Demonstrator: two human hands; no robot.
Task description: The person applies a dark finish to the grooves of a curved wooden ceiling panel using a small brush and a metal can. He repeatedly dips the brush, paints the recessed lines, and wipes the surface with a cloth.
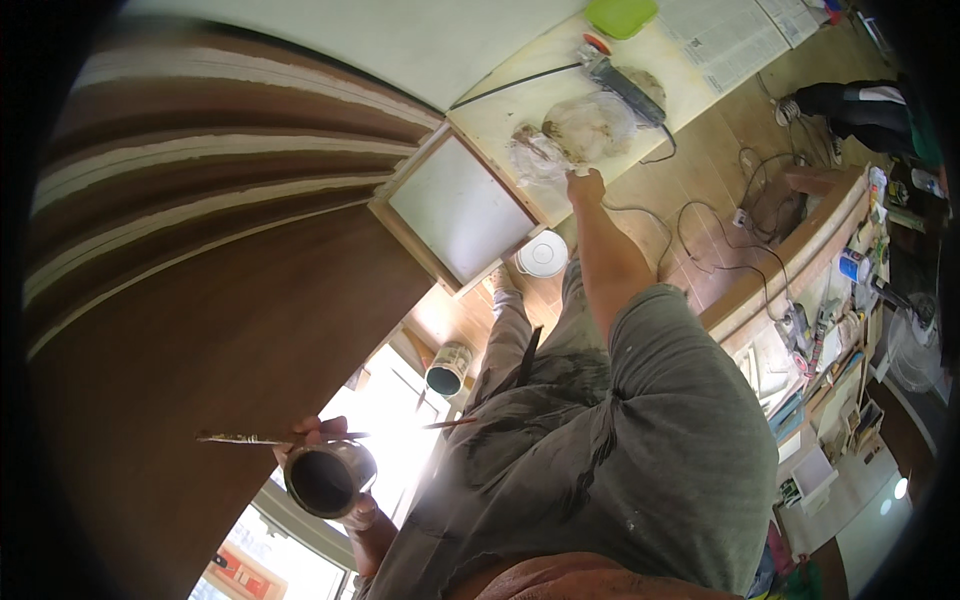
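Note:
My left hand [308, 437] grips a dark-stained can [358, 468] at the lower left, with a long paintbrush [240, 438] lying across its top in the fingers. My right hand [585, 183] reaches up to a pale work top [510, 92], fingers closed at the edge of crumpled clear plastic [540, 155]; what they hold is unclear. Beside that lie a stained round sheet [595, 128] and a grey power tool [625, 92] with a cord.
A framed panel [460, 205] adjoins brown slatted boards [200, 290]. A white bucket [543, 252] and a metal can [449, 368] stand on the floor [670, 210], crossed by cords. Another person's legs [850, 105] are upper right, near a cluttered wooden bench [835, 260].

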